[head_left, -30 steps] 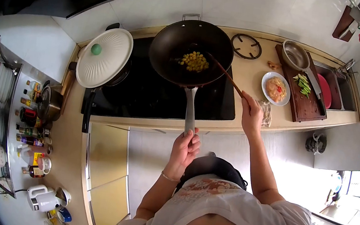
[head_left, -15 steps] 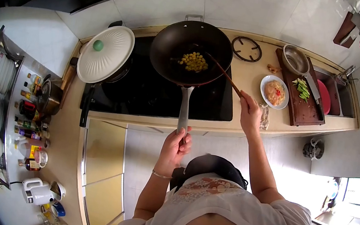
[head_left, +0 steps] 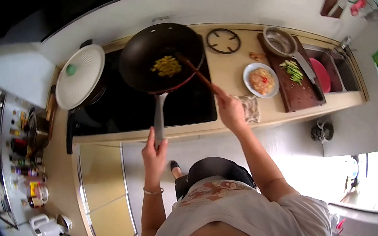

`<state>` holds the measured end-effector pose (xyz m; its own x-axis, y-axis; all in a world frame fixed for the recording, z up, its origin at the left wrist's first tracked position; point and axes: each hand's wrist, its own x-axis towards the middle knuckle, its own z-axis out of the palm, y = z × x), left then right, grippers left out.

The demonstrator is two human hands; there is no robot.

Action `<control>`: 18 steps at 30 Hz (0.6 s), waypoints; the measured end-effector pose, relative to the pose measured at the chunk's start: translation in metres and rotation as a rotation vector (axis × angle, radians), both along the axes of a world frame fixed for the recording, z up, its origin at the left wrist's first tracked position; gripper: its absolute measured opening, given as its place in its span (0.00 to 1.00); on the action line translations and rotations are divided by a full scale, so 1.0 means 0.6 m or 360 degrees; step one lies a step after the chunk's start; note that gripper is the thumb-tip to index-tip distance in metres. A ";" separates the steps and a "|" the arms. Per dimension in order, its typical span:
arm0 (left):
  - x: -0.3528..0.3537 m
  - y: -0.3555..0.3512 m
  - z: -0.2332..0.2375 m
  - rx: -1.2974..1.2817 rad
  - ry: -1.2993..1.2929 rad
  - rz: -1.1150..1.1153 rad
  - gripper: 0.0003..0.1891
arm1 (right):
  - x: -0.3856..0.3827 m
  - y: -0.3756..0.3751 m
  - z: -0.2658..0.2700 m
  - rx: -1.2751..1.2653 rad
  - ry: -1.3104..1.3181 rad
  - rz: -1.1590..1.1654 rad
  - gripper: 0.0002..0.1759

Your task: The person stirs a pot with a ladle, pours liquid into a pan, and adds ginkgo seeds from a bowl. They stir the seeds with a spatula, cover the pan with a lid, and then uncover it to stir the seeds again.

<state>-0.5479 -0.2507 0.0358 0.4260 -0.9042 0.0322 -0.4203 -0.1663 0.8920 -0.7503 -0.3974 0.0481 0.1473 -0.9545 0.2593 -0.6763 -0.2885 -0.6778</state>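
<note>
In the head view, my left hand [head_left: 153,155] is at the end of the grey handle [head_left: 159,116] of a dark wok [head_left: 135,55]. The handle lies between its thumb and fairly straight fingers. My right hand [head_left: 230,108] is closed round a brown wooden spatula [head_left: 202,77], which slants down into the wok, its tip near a heap of small yellow pieces [head_left: 167,66]. The wok is on a black glass cooktop [head_left: 140,106]. Right of it, a white plate [head_left: 247,81] holds pale, shredded-looking food topped with red bits.
A white lid [head_left: 80,78] with a green knob covers a pan at the left. A burner ring [head_left: 223,41], patterned cloth [head_left: 251,108], and cutting board [head_left: 293,101] with green strips [head_left: 292,71], a knife [head_left: 311,77] and a metal bowl [head_left: 279,41] lie rightward. A sink [head_left: 344,79] adjoins.
The view has turned and shifted, so the wok and counter appear further left and tilted. The left-hand fingers have straightened along the handle. The yellow heap looks more spread out.
</note>
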 end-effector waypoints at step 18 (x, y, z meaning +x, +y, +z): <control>-0.012 -0.011 0.023 0.0071 -0.0622 0.0081 0.30 | 0.000 -0.006 -0.014 0.0070 0.0098 0.0089 0.21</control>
<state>-0.5550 -0.2572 0.0493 0.4338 -0.8863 0.1621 -0.7170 -0.2306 0.6578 -0.7504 -0.4013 0.0395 0.2152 -0.9546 0.2059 -0.7007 -0.2978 -0.6484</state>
